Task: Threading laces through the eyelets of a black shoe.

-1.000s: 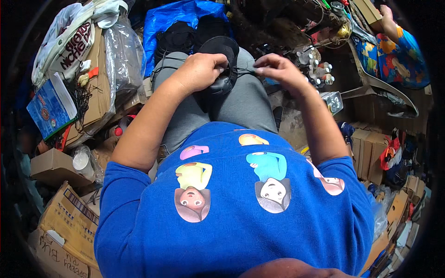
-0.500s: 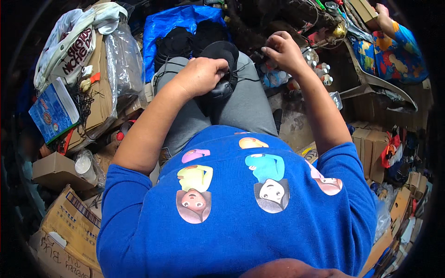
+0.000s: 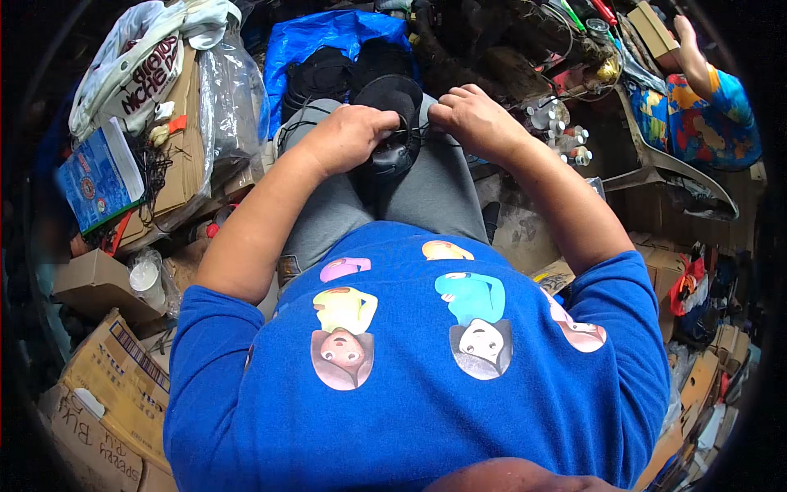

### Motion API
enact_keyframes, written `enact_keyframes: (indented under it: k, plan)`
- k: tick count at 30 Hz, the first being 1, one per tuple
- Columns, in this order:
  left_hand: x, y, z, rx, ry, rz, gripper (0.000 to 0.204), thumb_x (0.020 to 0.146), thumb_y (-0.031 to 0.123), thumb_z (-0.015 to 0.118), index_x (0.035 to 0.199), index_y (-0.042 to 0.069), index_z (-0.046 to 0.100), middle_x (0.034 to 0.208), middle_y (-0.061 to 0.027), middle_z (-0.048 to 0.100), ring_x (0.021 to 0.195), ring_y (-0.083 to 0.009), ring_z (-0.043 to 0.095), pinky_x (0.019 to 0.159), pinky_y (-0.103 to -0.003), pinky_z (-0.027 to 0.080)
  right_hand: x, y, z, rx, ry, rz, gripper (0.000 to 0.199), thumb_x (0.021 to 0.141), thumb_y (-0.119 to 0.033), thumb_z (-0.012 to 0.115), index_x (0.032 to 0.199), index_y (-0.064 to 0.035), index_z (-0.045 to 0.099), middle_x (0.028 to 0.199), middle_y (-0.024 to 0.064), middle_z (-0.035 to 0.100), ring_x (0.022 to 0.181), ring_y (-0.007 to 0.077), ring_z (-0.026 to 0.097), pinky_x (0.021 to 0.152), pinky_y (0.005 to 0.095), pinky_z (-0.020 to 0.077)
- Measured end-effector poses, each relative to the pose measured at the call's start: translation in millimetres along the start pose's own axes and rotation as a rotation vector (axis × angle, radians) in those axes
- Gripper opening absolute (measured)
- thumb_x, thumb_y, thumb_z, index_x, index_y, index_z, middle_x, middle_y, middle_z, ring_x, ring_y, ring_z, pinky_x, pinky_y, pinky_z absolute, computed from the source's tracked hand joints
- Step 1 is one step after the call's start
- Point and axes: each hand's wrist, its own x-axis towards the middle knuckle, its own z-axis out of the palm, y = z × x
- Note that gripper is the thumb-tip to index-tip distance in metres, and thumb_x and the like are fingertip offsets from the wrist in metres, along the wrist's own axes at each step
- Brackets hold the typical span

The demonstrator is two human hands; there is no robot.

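Note:
A black shoe-like piece [image 3: 392, 159] rests on my lap between my grey-trousered knees, with a shiny rounded near end and a dull oval flap [image 3: 393, 92] at its far end. My left hand [image 3: 351, 138] is closed on its left side, thumb and fingers pinching near the opening. Just right of it, my right hand [image 3: 477, 119] is closed in a pinch, knuckles up. Thin black cord [image 3: 421, 128] runs from the piece toward those fingertips, which partly hide it. Beyond my knees, several similar black pieces [image 3: 324, 72] lie piled on a blue plastic sheet [image 3: 291, 37].
At left are flattened cardboard in clear plastic [image 3: 225, 107], a blue book [image 3: 100, 176] and an open carton [image 3: 102, 283] beside a white cup [image 3: 146, 277]. Plastic bottles [image 3: 566, 139] lie right of my knee. Another person's arm [image 3: 695, 61] reaches in at upper right, near a grey chair frame [image 3: 680, 176].
My right hand has come down and left from the air beside my right knee to the black piece. My left hand keeps its grip with little movement.

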Motion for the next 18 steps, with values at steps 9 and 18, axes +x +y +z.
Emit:
enact_keyframes:
  k: [9,18]
  plan:
    - [-112.0,-12.8,-94.0,-0.498,0.237,-0.759,0.01,0.085,0.01,0.061,0.091,0.002,0.064,0.08,-0.0035,0.063,0.076,-0.0122,0.058,0.07,-0.026,0.045,-72.7,44.7,-19.1,0.876,0.091,0.924,0.016,0.086,-0.018,0.064,0.093,-0.0039,0.064,0.082,0.0029,0.062,0.078,0.0113,0.058,0.067,0.0293,0.0474]
    - [-32.2,65.2,-76.9,-1.404,0.236,0.084,0.023,0.093,0.027,0.055,0.094,0.005,0.059,0.083,-0.0068,0.062,0.081,-0.0165,0.061,0.074,-0.03,0.049,21.1,-24.1,-33.8,1.94,0.588,0.276,0.023,0.094,-0.029,0.054,0.095,-0.0064,0.058,0.082,0.0064,0.057,0.079,0.0182,0.058,0.08,0.0326,0.0478]
